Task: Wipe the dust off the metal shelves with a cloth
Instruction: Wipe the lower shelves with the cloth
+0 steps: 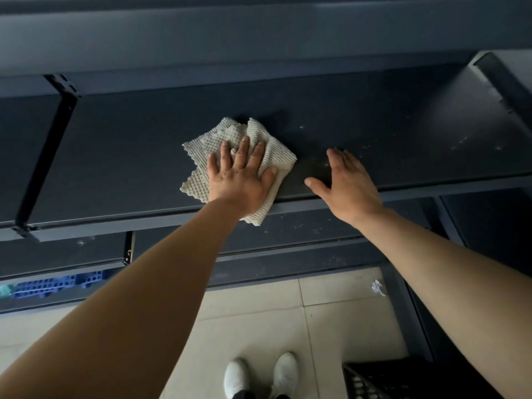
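Note:
A dark metal shelf (129, 145) runs across the view at chest height. A crumpled off-white textured cloth (276, 156) lies on it near the front edge, one corner hanging over the lip. My left hand (240, 177) presses flat on the cloth with fingers straight and spread. My right hand (345, 180) rests flat on the bare shelf just right of the cloth, fingers straight, thumb out. Pale dust specks (371, 146) dot the shelf to the right of my hands.
Lower shelves (302, 228) step out below, also speckled with dust. A slotted upright post (43, 156) stands at the left. A blue perforated crate (57, 285) sits low left, a black crate (374, 378) on the tiled floor at lower right, by my white shoes (259, 375).

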A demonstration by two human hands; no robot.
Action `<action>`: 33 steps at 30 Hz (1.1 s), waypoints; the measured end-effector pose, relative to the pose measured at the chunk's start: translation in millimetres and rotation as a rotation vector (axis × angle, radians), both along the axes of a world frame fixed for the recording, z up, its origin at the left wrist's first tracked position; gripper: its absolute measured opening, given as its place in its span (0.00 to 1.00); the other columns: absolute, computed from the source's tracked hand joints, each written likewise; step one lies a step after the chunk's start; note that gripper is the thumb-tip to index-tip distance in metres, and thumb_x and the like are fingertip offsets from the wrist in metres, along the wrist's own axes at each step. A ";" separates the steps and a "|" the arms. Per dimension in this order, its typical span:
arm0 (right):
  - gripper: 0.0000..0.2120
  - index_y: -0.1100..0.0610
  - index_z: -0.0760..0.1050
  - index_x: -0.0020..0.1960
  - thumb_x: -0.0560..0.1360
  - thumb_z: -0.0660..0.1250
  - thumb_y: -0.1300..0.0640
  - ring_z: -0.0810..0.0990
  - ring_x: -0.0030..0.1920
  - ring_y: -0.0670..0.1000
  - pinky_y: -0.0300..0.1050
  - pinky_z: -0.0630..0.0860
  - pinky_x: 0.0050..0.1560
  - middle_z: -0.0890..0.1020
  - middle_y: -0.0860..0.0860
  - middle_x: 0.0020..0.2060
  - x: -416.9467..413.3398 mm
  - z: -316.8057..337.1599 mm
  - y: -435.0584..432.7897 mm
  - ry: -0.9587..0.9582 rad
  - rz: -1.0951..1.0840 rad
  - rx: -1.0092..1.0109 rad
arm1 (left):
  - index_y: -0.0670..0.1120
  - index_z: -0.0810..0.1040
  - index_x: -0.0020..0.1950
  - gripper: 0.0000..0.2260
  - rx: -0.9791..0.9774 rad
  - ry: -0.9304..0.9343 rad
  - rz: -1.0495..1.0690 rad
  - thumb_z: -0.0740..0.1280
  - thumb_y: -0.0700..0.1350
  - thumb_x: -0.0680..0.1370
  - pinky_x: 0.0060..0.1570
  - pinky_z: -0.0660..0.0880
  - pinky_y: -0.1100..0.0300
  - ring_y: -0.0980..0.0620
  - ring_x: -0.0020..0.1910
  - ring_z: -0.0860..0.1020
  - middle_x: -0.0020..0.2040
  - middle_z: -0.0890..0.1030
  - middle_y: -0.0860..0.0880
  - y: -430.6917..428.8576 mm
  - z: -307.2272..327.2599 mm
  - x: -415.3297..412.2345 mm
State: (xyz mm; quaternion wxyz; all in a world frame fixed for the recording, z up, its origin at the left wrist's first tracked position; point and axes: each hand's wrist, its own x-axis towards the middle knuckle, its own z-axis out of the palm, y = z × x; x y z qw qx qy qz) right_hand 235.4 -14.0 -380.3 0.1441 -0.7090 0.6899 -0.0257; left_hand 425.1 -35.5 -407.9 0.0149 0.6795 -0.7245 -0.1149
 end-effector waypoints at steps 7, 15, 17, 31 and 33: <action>0.35 0.60 0.49 0.77 0.79 0.55 0.41 0.51 0.77 0.54 0.49 0.47 0.76 0.55 0.56 0.77 2.3 1.8 1.0 0.000 -0.020 0.030 | 0.57 0.42 0.75 0.29 0.019 -0.044 0.142 0.41 0.66 0.76 0.71 0.37 0.41 0.42 0.75 0.39 0.77 0.42 0.51 2.2 -0.7 34.3; 0.35 0.60 0.49 0.77 0.79 0.57 0.43 0.49 0.77 0.54 0.48 0.44 0.76 0.54 0.56 0.77 0.4 0.2 -0.4 -0.055 -0.035 0.027 | 0.55 0.42 0.75 0.30 0.051 -0.055 0.166 0.41 0.65 0.76 0.70 0.37 0.38 0.39 0.74 0.38 0.77 0.41 0.49 -2.7 1.8 16.8; 0.35 0.60 0.49 0.77 0.79 0.58 0.43 0.49 0.77 0.54 0.48 0.45 0.75 0.55 0.56 0.77 -0.1 -0.8 -0.5 -0.064 -0.037 0.022 | 0.55 0.41 0.75 0.30 0.056 -0.050 0.144 0.41 0.65 0.77 0.70 0.36 0.38 0.39 0.74 0.38 0.77 0.40 0.49 -4.6 3.8 2.8; 0.42 0.59 0.49 0.77 0.75 0.62 0.38 0.53 0.76 0.55 0.51 0.50 0.75 0.57 0.56 0.76 -25.3 11.3 -31.8 -0.021 0.087 -0.061 | 0.56 0.42 0.75 0.32 0.027 -0.051 0.172 0.41 0.68 0.75 0.70 0.37 0.39 0.39 0.74 0.39 0.77 0.41 0.48 -37.2 0.8 -37.9; 0.44 0.58 0.45 0.78 0.75 0.60 0.36 0.49 0.77 0.55 0.53 0.46 0.76 0.52 0.56 0.77 -39.4 7.5 -40.4 -0.002 0.088 -0.033 | 0.55 0.42 0.75 0.32 0.033 -0.065 0.250 0.41 0.67 0.75 0.70 0.38 0.38 0.37 0.74 0.39 0.77 0.41 0.46 -51.4 0.7 -38.0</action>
